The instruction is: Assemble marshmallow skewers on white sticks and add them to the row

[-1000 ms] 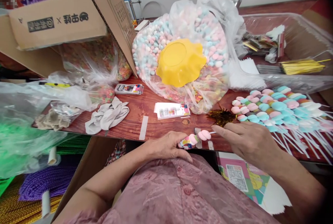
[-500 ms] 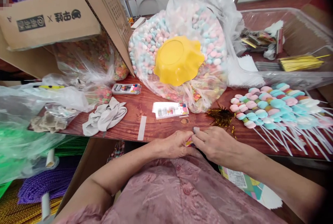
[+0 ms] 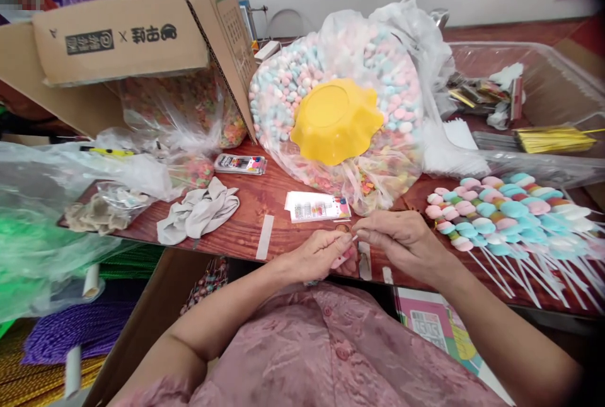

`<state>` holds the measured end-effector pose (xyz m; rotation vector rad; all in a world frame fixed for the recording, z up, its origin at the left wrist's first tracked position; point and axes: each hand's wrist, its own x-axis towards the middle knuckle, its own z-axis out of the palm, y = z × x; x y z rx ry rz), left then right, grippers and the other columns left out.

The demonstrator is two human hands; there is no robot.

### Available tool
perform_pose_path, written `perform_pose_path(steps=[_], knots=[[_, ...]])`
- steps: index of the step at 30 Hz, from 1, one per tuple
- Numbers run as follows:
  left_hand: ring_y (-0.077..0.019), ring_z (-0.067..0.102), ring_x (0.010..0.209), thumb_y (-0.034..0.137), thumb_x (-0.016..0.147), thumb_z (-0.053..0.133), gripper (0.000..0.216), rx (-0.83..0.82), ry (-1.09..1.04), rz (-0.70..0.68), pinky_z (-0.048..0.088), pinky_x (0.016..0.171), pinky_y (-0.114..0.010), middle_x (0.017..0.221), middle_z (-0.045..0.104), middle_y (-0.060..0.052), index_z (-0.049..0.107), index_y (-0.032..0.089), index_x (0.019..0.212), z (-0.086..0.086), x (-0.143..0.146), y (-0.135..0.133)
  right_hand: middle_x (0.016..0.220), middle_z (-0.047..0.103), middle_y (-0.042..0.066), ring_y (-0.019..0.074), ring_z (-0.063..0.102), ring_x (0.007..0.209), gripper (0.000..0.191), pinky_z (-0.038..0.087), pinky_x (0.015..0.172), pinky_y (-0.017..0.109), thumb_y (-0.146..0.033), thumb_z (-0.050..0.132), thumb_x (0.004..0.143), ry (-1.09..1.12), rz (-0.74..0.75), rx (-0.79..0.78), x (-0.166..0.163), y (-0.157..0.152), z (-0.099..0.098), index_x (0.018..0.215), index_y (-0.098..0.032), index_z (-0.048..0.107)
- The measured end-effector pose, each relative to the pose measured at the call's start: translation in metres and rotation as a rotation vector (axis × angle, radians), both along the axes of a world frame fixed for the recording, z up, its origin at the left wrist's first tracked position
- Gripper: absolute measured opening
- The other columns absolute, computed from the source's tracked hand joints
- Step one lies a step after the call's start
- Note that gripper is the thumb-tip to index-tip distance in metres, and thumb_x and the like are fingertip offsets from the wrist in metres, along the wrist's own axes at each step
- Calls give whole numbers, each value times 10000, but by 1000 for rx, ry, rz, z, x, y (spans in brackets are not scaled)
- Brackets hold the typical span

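My left hand (image 3: 321,254) is closed at the table's front edge. Between its thumb and fingers sits a small thin white stick (image 3: 354,238); a pinkish part shows below the fingers, too covered to make out. My right hand (image 3: 401,243) comes from the other side, thumb and forefinger pinched at the end of this stick. Just beyond the hands lies a stack of printed labels (image 3: 319,206). To the right of my right hand is a pile of marshmallow skewers (image 3: 505,208) in pink, blue and white, on white sticks.
A large bag of marshmallows (image 3: 278,89) stands at the back under a yellow scalloped bowl (image 3: 336,123). At left are a cardboard box (image 3: 127,35), a grey cloth (image 3: 198,212) and a second label pack (image 3: 240,164). A clear plastic bin (image 3: 529,54) holds gold ties (image 3: 551,140).
My hands have shifted a little; the right fingers now pinch at the white stick's end. The gold ties on the table beside my right hand are now mostly out of sight. The view has tilted.
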<state>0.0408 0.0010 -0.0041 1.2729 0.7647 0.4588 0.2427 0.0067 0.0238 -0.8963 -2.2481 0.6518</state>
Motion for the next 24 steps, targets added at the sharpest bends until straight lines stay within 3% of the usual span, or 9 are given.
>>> perform_pose_path(steps=[3, 5, 8, 10, 12, 16, 18, 21, 24], knots=[[-80, 527, 523, 717, 867, 431, 568, 47, -47, 55, 417, 495, -189, 586, 546, 20, 481, 174, 712, -2, 3, 1, 658, 611, 11, 114, 550, 603, 261, 410, 585, 240, -150, 449, 960, 18, -79, 152, -15, -3, -4, 793, -164, 649], [-83, 511, 474, 745, 846, 429, 581, 25, -53, 79, 405, 464, -192, 551, 539, 26, 466, 180, 714, -4, 3, 1, 658, 597, 9, 117, 551, 613, 247, 411, 589, 241, -143, 454, 952, 45, -108, 169, -20, -4, -8, 825, -165, 665], [-68, 412, 404, 752, 854, 397, 590, -29, -59, 183, 324, 402, -183, 520, 487, 46, 470, 182, 719, -7, 2, 2, 809, 654, 20, 129, 602, 715, 217, 471, 679, 255, -189, 525, 940, 170, -186, 36, -22, -6, -17, 1088, -197, 683], [-55, 357, 409, 723, 873, 408, 573, 3, -106, 318, 315, 417, -185, 544, 456, 54, 500, 174, 733, -5, 2, 5, 927, 661, 24, 140, 617, 772, 354, 500, 720, 279, -246, 575, 926, 335, -307, -89, -25, -10, -24, 1278, -243, 610], [-53, 367, 451, 686, 886, 441, 544, 72, -170, 427, 369, 475, -203, 620, 488, 38, 538, 167, 753, -2, 2, 9, 981, 653, 24, 150, 618, 793, 418, 516, 716, 292, -297, 630, 894, 474, -394, -200, -34, -16, -32, 1310, -275, 595], [-112, 545, 737, 629, 903, 486, 508, 200, -208, 424, 483, 775, -272, 940, 613, -55, 615, 159, 758, 1, 4, 11, 927, 661, 25, 183, 619, 833, 202, 533, 730, 312, -326, 736, 804, 543, -326, -346, -57, -22, -43, 994, -258, 742], [-159, 569, 887, 629, 898, 497, 487, 204, -242, 395, 467, 882, -306, 1037, 618, -75, 673, 175, 906, -3, 3, 9, 876, 651, 25, 172, 617, 758, 97, 538, 661, 305, -325, 715, 824, 655, -303, -404, -62, -20, -44, 860, -240, 747], [-170, 573, 829, 637, 895, 498, 559, 103, -327, 344, 477, 829, -321, 914, 625, -62, 612, 189, 1209, -12, 0, 0, 846, 617, 24, 121, 568, 574, 133, 498, 490, 273, -304, 667, 866, 821, -316, -457, -60, -16, -45, 788, -220, 735], [-150, 545, 785, 524, 933, 518, 408, 172, -227, 362, 453, 803, -294, 821, 594, -36, 667, 151, 1003, -20, -5, -9, 797, 595, 19, 115, 566, 583, 133, 484, 486, 257, -256, 664, 869, 773, -384, -342, -58, -17, -49, 759, -219, 730]])
